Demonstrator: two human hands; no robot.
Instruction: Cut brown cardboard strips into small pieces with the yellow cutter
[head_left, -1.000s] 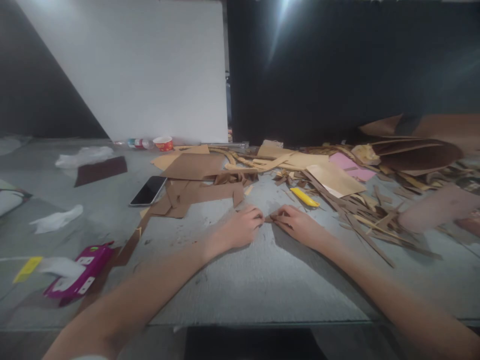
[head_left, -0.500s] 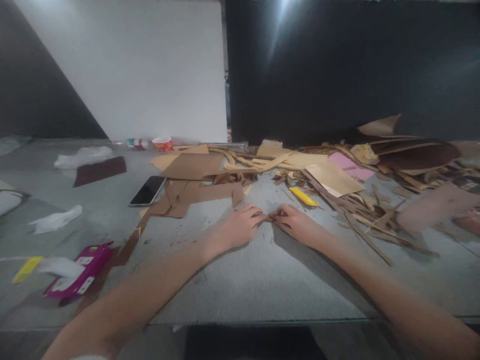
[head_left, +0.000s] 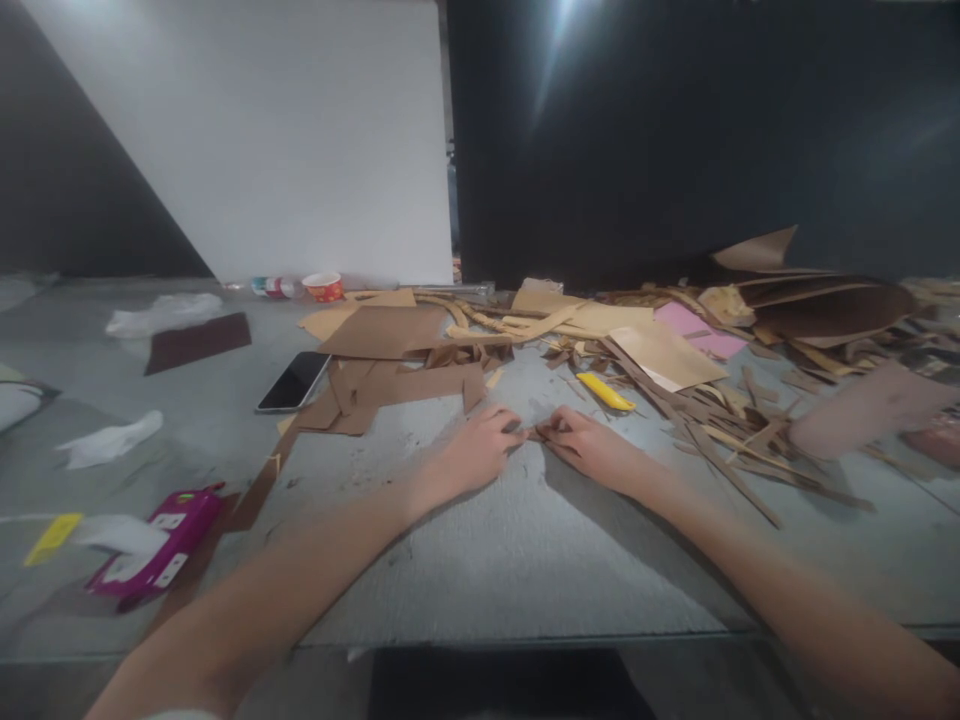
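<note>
Between my two hands, just above or on the grey table, is a small brown strip (head_left: 533, 433) that looks like leather or card. My left hand (head_left: 486, 443) pinches its left end with curled fingers. At the other end, my right hand (head_left: 583, 446) has thumb and fingertips closed on the strip. Most of the strip is hidden by the fingers. A yellow cutter-like tool (head_left: 606, 392) lies just beyond my right hand. Brown cut pieces (head_left: 420, 385) lie beyond my left hand.
A phone (head_left: 294, 382) lies to the left, with a magenta power strip (head_left: 161, 545) nearer me. Brown scraps (head_left: 739, 460) are heaped on the right beside a pink sheet (head_left: 701, 330). A red paper cup (head_left: 323, 288) stands at the back. Another person's arm (head_left: 870, 410) reaches in from the right.
Both hands stay almost in place on the strip. My left fingers have shifted very slightly, and the whole view has drifted a little.
</note>
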